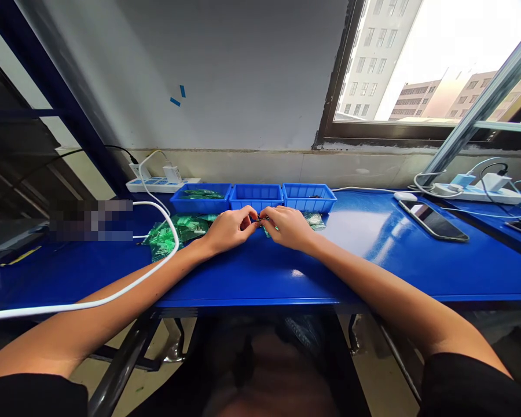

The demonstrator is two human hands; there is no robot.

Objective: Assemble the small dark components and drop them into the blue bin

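My left hand [231,229] and my right hand [289,226] meet above the blue table, fingertips pinched together. Between them is a small dark part [260,219], too small to make out its kind. Just under my right fingers shows a bit of green [267,231], partly hidden. Left of my left hand lie green boards in clear plastic bags [162,238]. Beyond my right hand rests a small clear bag of pale pieces [315,221], partly covered by the hand.
Three blue bins stand behind my hands: the left bin [221,205] with green pieces, the middle bin [257,204], and the right bin [330,204] with small dark bits. A white cable [173,231] arches over my left forearm. A phone [434,220] lies at right, near a power strip [481,193].
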